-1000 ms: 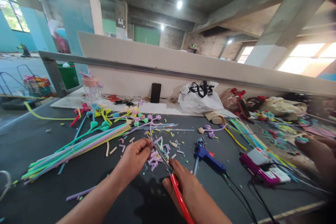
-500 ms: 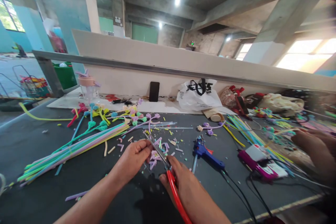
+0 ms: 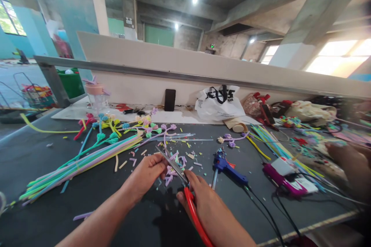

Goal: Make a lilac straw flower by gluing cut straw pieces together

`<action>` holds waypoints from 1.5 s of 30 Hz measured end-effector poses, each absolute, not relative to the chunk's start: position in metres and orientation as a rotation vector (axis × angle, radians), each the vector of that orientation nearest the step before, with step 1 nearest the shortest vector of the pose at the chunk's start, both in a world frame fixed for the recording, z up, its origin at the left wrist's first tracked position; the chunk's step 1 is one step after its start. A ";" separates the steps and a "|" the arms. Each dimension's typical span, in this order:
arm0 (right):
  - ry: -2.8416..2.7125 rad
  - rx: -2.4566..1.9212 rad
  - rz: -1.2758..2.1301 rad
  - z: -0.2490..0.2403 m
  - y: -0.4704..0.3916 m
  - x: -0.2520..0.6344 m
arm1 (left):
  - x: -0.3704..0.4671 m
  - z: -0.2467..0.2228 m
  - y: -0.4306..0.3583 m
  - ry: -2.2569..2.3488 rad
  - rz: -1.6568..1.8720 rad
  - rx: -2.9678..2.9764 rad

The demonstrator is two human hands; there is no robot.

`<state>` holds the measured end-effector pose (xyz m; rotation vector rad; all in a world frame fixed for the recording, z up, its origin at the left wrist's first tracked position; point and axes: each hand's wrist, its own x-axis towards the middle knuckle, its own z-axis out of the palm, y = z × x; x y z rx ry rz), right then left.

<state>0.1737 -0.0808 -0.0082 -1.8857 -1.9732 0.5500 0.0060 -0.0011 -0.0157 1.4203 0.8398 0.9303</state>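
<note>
My right hand (image 3: 207, 200) grips a pair of scissors (image 3: 194, 214) by its red handles, with the blades pointing up and to the left. Close beside the blades, my left hand (image 3: 147, 173) has its thumb and fingers pinched together; whatever is between them is too small and hidden to make out. Short lilac cut pieces (image 3: 169, 179) lie on the dark table under and behind the blades. Just beyond the blade tips is a lilac fuzzy stem (image 3: 165, 139) with knotted ends.
Left of my hands lies a bundle of pastel fuzzy stems (image 3: 87, 166). A blue glue gun (image 3: 232, 170) with a cord rests to the right, near a magenta device (image 3: 282, 183). At the far right is another person's hand (image 3: 344, 158). A phone (image 3: 170, 100) leans at the back.
The scissor tips have shifted slightly left. My left hand keeps its pinch in nearly the same place. At the far right, the other person's hand has moved a little.
</note>
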 end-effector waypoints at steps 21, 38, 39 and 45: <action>-1.988 -1.899 0.613 -0.010 -0.078 0.176 | 0.008 -0.017 -0.001 0.894 0.828 1.378; -2.080 -1.908 0.659 -0.016 -0.079 0.181 | 0.010 -0.024 0.001 0.982 0.656 1.421; -2.088 -1.915 0.653 -0.019 -0.078 0.181 | 0.010 -0.025 0.001 0.994 0.640 1.421; -2.083 -1.871 0.510 -0.031 -0.075 0.187 | 0.008 -0.027 0.006 1.036 0.636 1.441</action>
